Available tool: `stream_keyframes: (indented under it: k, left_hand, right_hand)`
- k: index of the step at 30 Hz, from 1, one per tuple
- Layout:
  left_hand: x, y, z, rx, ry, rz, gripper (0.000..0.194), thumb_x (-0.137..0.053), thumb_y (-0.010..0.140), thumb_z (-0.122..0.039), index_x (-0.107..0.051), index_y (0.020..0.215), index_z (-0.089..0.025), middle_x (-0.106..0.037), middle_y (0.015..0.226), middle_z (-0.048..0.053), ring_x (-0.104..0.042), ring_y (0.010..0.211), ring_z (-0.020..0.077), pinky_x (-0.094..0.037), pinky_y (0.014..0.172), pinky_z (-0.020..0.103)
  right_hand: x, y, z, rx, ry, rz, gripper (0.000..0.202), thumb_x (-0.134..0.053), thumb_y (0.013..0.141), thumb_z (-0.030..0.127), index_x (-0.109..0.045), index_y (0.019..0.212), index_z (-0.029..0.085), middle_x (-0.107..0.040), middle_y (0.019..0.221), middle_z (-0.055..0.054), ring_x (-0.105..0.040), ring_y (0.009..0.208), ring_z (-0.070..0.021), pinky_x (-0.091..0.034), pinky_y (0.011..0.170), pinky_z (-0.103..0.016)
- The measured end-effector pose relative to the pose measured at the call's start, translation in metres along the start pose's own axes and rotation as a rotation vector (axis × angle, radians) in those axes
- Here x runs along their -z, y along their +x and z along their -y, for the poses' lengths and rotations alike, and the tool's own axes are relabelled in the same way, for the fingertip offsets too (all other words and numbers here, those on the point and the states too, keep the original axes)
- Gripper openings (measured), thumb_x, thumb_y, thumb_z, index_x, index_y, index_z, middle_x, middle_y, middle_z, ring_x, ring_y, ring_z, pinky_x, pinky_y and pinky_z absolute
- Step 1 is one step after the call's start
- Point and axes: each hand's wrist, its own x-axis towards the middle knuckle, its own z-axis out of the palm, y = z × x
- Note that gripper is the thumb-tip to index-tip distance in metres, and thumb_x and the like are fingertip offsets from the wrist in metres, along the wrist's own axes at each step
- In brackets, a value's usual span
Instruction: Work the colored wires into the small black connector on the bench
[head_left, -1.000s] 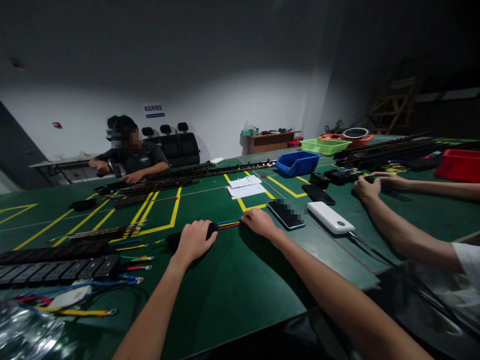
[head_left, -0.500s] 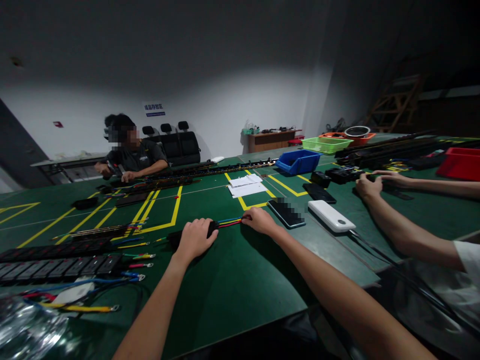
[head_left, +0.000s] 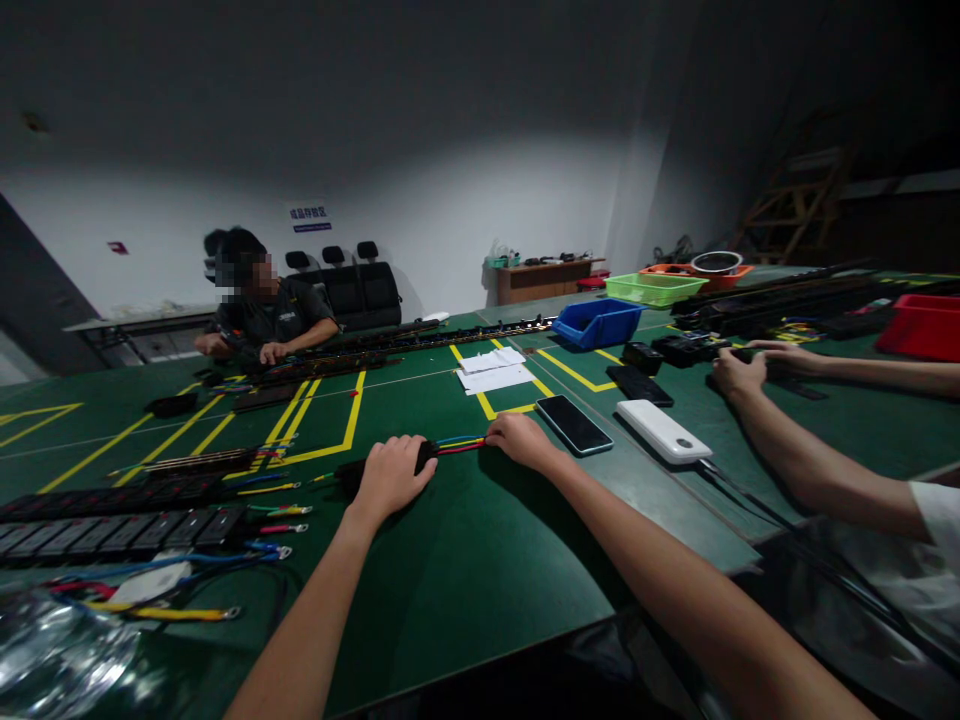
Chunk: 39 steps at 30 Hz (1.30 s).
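My left hand (head_left: 394, 472) is wrapped over a black part (head_left: 350, 480) lying on the green table. Blue, yellow and red wires (head_left: 461, 444) run from its right side to my right hand (head_left: 516, 438), whose fingers are pinched on their far ends. Those wire ends are hidden by the fingers. A phone (head_left: 574, 425) lies just right of my right hand. To the left of my left hand are rows of black socket strips (head_left: 124, 535) with coloured wires ending in ring terminals.
White papers (head_left: 493, 372), a blue bin (head_left: 596, 323), a white power bank (head_left: 663, 432) and a black phone (head_left: 639, 385) lie beyond. A co-worker's hands (head_left: 742, 370) are at the right; another person (head_left: 274, 310) sits across the table. Clear plastic wrap (head_left: 64, 650) lies near left.
My hands have hardly moved. The person across the table has lowered their hands a little and shifted them.
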Motion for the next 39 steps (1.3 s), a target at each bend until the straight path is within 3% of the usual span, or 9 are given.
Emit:
stream_keyframes:
  k: [14, 22, 29, 39]
  left_hand:
    - [0.0011, 0.0005, 0.0002, 0.003, -0.02, 0.02, 0.047, -0.042, 0.099, -0.053, -0.063, 0.124, -0.018, -0.07, 0.112, 0.011, -0.063, 0.099, 0.0263, -0.046, 0.086, 0.039]
    - [0.0049, 0.0, -0.002, 0.008, -0.026, 0.034, 0.048, -0.042, 0.099, -0.053, -0.063, 0.124, -0.018, -0.07, 0.112, 0.011, -0.064, 0.1, 0.0261, -0.046, 0.086, 0.039]
    - [-0.0023, 0.0006, 0.0015, -0.015, -0.004, -0.015, 0.045, -0.042, 0.099, -0.052, -0.063, 0.122, -0.019, -0.07, 0.111, 0.011, -0.063, 0.1, 0.0267, -0.045, 0.085, 0.039]
    - [-0.002, 0.0006, 0.0016, -0.015, -0.015, -0.015, 0.045, -0.042, 0.1, -0.052, -0.063, 0.12, -0.018, -0.07, 0.109, 0.011, -0.063, 0.098, 0.026, -0.045, 0.086, 0.039]
  right_hand:
    - [0.0096, -0.0062, 0.004, 0.063, -0.051, -0.002, 0.025, -0.054, 0.098, 0.028, -0.079, 0.101, 0.022, -0.071, 0.107, -0.007, -0.062, 0.102, -0.0198, -0.042, 0.078, -0.023]
    - [0.0057, -0.0045, 0.0034, 0.003, -0.011, -0.016, 0.022, -0.058, 0.096, 0.031, -0.077, 0.102, 0.021, -0.072, 0.107, -0.007, -0.064, 0.097, -0.0194, -0.043, 0.076, -0.023]
    - [0.0036, -0.0036, 0.0031, -0.01, -0.028, -0.019, 0.023, -0.057, 0.097, 0.032, -0.077, 0.101, 0.022, -0.071, 0.107, -0.007, -0.065, 0.098, -0.0197, -0.043, 0.077, -0.024]
    - [0.0088, -0.0085, 0.0075, -0.094, 0.001, -0.043, 0.029, -0.052, 0.095, 0.023, -0.068, 0.12, 0.023, -0.067, 0.115, -0.008, -0.064, 0.099, -0.0192, -0.042, 0.075, -0.024]
